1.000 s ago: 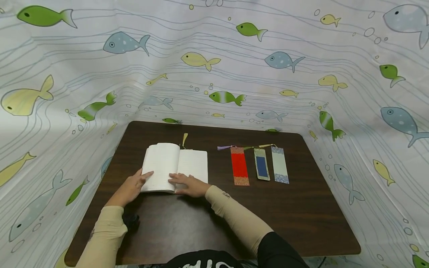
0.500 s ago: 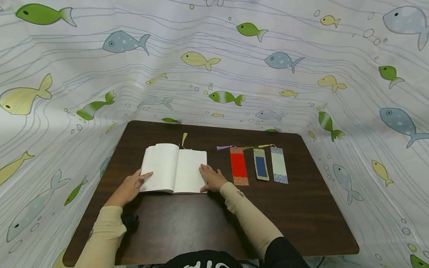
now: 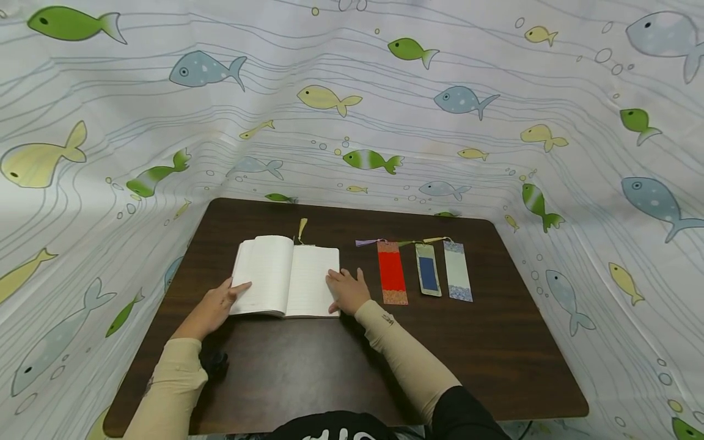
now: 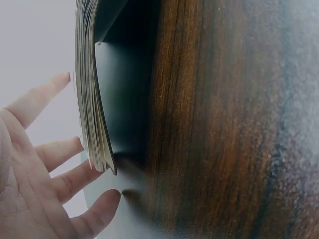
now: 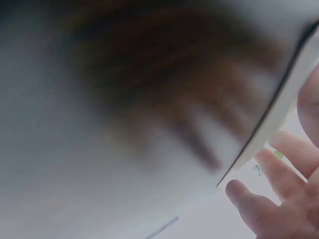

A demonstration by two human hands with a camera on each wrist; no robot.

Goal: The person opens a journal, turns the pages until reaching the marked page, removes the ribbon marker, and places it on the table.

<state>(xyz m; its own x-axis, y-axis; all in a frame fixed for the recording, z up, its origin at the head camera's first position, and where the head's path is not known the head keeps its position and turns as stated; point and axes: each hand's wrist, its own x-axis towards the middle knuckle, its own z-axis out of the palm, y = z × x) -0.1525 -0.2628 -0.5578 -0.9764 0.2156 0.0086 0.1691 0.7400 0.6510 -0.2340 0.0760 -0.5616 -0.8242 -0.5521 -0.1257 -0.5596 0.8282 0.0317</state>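
Observation:
An open notebook with white pages lies on the dark wooden table, and a yellow tassel pokes out beyond its top edge. My left hand rests at the lower left edge of the left-hand pages. In the left wrist view, the fingers of that left hand are spread beside the page stack. My right hand touches the right-hand page near its outer edge, fingers extended. Seen from the right wrist, the right hand lies along the notebook's thin edge.
Right of the notebook lie three tasselled bookmarks in a row: a red one, a gold-edged blue one and a pale one with blue ends. Fish-patterned cloth surrounds the table.
My right hand has moved rightward from the middle of the notebook to the right page's outer edge, then stayed there. The left hand stays in place.

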